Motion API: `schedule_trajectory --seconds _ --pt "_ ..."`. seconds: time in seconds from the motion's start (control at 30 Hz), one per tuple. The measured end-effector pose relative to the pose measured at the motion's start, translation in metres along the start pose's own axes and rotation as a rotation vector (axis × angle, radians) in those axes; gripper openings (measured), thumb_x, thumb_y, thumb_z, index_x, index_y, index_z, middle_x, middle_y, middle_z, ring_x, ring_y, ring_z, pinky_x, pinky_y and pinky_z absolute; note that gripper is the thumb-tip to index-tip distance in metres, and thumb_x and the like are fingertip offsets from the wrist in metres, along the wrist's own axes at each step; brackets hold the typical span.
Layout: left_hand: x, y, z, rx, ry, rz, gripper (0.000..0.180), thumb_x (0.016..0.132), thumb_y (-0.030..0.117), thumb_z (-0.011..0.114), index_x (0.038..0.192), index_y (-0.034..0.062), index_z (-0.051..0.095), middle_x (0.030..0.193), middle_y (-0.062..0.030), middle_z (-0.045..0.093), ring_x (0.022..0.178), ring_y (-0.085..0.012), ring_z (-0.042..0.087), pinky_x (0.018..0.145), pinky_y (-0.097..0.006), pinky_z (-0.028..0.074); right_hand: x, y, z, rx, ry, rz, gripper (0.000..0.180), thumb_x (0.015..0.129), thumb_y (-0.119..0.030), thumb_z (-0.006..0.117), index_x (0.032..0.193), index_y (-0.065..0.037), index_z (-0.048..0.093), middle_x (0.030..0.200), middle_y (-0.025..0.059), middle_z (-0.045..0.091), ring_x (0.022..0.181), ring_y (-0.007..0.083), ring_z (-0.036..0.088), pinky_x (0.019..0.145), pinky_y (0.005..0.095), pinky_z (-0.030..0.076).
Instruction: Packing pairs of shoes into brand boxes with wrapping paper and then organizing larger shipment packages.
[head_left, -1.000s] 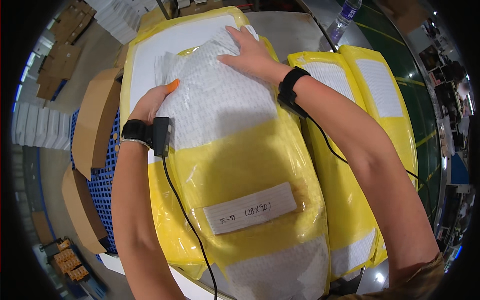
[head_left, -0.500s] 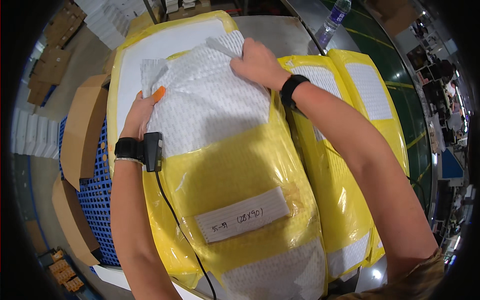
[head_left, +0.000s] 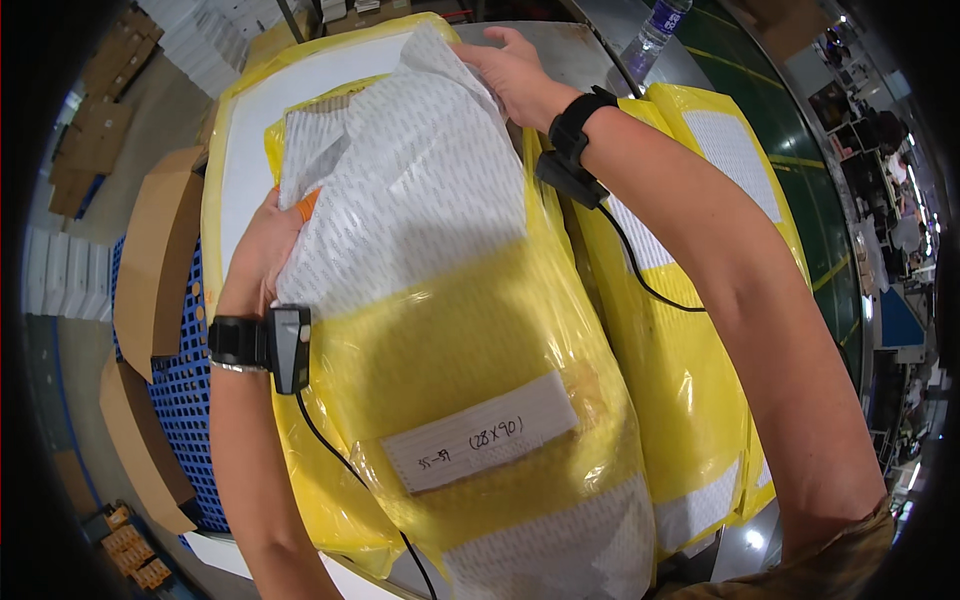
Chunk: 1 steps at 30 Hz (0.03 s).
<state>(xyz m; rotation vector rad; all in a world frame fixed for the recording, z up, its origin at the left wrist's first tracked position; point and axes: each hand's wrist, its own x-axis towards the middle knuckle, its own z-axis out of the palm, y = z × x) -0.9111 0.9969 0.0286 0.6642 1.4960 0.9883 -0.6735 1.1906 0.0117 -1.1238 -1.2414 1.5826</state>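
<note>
A big yellow plastic-wrapped bundle (head_left: 470,360) fills the middle, with a white paper label (head_left: 480,435) stuck near its front. White printed poly bags (head_left: 400,190) stick out of its far end. My left hand (head_left: 262,250) grips the left edge of those bags, an orange fingertip cover showing. My right hand (head_left: 512,75) holds their far top corner, lifted up. Both wrists wear black bands with small devices and cables.
A second yellow bundle (head_left: 700,260) lies to the right, a third flat one (head_left: 250,130) under the far left. Cardboard boxes (head_left: 150,270) and a blue plastic crate (head_left: 190,400) stand at the left. A water bottle (head_left: 655,30) is at the far top.
The white bags have been pulled further out and raised at the far end. My right hand moved up and away; my left hand shifted down the left edge.
</note>
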Motion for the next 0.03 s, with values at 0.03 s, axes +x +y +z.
schedule_trajectory --seconds 0.03 --pt "-0.0017 -0.0003 0.0004 -0.002 0.002 0.000 0.061 0.096 0.020 0.064 0.145 -0.0029 0.034 0.128 -0.0149 0.059 0.104 -0.0189 0.063 0.084 -0.032 0.055 -0.0013 -0.0023 -0.0051 -0.196 -0.045 -0.001 0.091 0.082 -0.029 0.077 0.152 -0.005 0.024 0.138 0.0248 0.049 0.115 0.0328 0.061 0.087 0.0398 0.056"
